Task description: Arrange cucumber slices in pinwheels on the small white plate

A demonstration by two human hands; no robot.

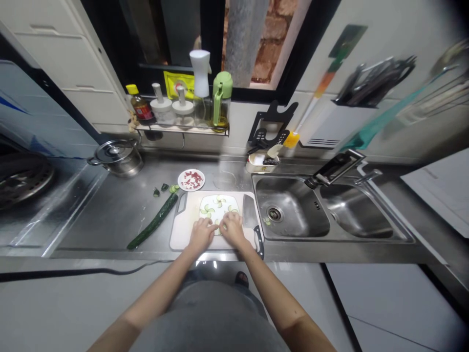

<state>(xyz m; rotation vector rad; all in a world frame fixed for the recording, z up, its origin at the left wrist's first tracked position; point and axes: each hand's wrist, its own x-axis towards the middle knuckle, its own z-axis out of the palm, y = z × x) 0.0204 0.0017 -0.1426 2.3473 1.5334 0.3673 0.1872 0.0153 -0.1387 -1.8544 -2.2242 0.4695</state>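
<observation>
My left hand (202, 235) and my right hand (233, 229) meet over the near edge of a white plate (220, 213). The plate lies on a pale cutting board (183, 232) and carries thin cucumber slices (208, 210) laid out in pinwheels. My right fingertips pinch at a slice in the nearest pinwheel. On the left, curled fingers and a thumb come together beside the same slices; what they hold is hidden. A kitchen knife (251, 211) with a black handle lies on the board's right side. Left of the board rests a long cucumber (156, 224).
Behind the board sit a small plate of chopped red pieces (191, 180) and cucumber offcuts (164, 187). A lidded pot (119, 157) stands back left. To the right is a double sink (293, 212) with a faucet (335, 168). A condiment shelf (183, 128) hangs behind.
</observation>
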